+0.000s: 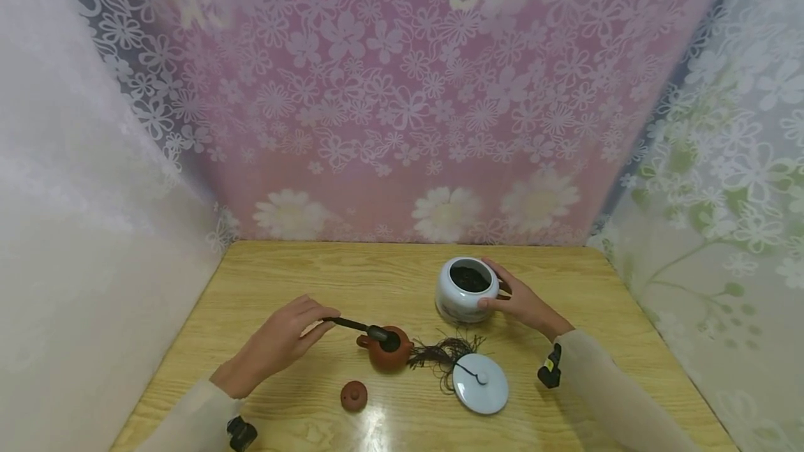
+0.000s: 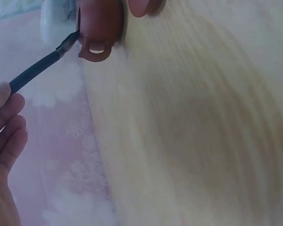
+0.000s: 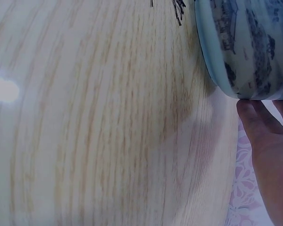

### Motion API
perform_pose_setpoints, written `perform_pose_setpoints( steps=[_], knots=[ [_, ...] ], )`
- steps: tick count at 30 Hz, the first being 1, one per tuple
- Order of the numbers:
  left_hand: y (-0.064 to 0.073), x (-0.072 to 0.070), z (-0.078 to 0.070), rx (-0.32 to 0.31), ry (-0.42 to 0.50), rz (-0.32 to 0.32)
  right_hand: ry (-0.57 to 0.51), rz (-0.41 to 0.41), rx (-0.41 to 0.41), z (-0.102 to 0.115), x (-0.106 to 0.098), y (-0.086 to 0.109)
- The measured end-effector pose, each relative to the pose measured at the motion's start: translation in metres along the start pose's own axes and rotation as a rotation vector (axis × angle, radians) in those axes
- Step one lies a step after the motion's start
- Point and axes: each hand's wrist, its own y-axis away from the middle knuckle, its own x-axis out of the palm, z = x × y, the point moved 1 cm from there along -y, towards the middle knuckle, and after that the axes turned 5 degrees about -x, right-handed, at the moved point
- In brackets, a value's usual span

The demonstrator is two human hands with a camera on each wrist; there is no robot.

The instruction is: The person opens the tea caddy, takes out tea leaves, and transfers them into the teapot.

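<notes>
My left hand (image 1: 284, 339) pinches the handle of a dark tea scoop (image 1: 352, 325) between thumb and fingers. The scoop's head is at the mouth of a small reddish-brown clay teapot (image 1: 387, 359), whose inside looks dark. In the left wrist view the scoop (image 2: 35, 71) slants up to the rim of the teapot (image 2: 101, 21). My right hand (image 1: 526, 304) grips the right side of a white porcelain jar (image 1: 453, 305), thumb in front and fingers behind. Dark tea leaves (image 1: 471, 280) show inside it. The right wrist view shows blue painted scenery on the jar (image 3: 254, 52).
The round clay teapot lid (image 1: 354, 396) lies in front of the teapot. To the right, a white jar lid (image 1: 484, 396) with dark cord and a tassel (image 1: 440, 352) lies on the wooden table (image 1: 283, 270). A flowered curtain (image 1: 389, 117) stands behind the table.
</notes>
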Motion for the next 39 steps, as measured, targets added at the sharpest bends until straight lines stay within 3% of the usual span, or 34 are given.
perform_pose_setpoints(
  steps=[3,10,13,16,24,39],
  knots=[
    [0.010,0.005,0.006,-0.162,0.110,-0.003,0.002,-0.002,0.004,-0.001,0.000,0.000],
    [0.033,0.014,0.017,-0.672,0.456,0.070,-0.006,0.002,0.012,0.001,0.000,0.003],
    [0.037,0.015,0.023,-0.804,0.577,0.067,-0.012,0.002,0.011,0.001,0.001,0.004],
    [0.036,0.015,0.032,-0.866,0.638,0.022,-0.008,-0.003,0.006,0.000,0.000,0.003],
    [0.032,0.014,0.056,-0.945,0.639,-0.072,-0.009,-0.004,0.004,0.001,0.000,0.002],
    [0.030,0.018,0.086,-1.041,0.494,-0.124,-0.013,-0.020,0.008,0.002,0.002,0.002]
  ],
)
